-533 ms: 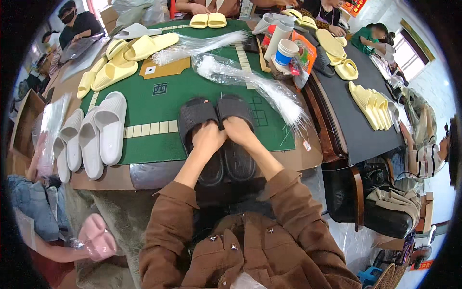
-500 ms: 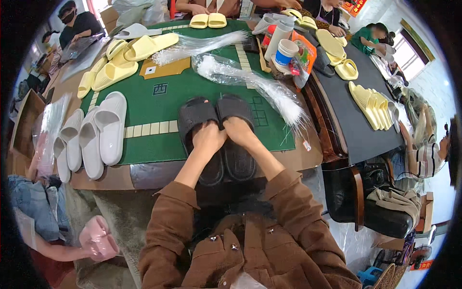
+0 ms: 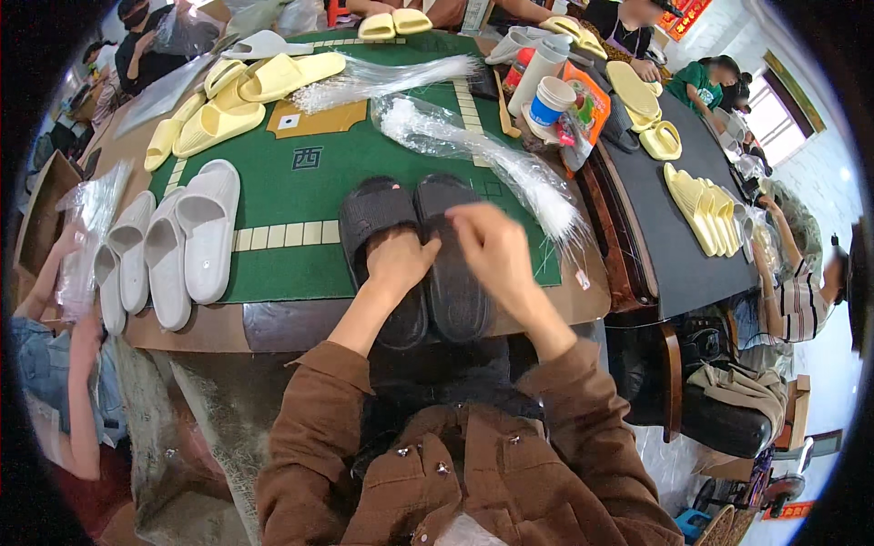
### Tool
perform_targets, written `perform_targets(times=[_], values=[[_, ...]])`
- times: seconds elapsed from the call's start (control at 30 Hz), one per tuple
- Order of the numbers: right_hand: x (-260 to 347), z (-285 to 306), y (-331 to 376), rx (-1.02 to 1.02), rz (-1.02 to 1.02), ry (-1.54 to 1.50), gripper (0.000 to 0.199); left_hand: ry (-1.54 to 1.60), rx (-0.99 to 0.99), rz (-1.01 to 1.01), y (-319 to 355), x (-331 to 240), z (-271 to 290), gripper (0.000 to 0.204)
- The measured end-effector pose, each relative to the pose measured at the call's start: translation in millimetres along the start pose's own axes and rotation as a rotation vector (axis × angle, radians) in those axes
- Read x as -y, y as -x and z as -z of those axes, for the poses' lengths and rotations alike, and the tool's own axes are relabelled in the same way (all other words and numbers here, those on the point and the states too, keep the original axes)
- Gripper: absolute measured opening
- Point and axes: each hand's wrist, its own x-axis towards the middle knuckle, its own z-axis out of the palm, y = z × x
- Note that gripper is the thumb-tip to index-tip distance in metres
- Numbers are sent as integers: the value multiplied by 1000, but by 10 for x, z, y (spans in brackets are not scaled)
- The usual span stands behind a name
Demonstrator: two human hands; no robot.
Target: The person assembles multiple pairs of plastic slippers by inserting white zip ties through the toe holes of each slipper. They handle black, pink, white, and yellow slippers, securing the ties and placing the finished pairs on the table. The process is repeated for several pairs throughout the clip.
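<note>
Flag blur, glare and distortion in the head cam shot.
Head view: right hand blurred, left hand sharper; head view: window washed out; head view: fisheye bends the front edge of the table, and the frame's corners go black.

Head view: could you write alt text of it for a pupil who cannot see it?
A person's left hand reaches into a black ribbed slide sandal; the blurred right hand is over the matching black sandal. Grey ridged slide sandals sit to the left.
</note>
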Motion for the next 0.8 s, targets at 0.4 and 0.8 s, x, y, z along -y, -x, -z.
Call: perform_targets(times=[0.4,0.8], values=[[-1095,-258,-765,325,-343,482,29,7,-102,-48,8,4,25,74],[-536,-738,-1012,427,-47,-122,20,136,-288,-417,180,523,-34,55]])
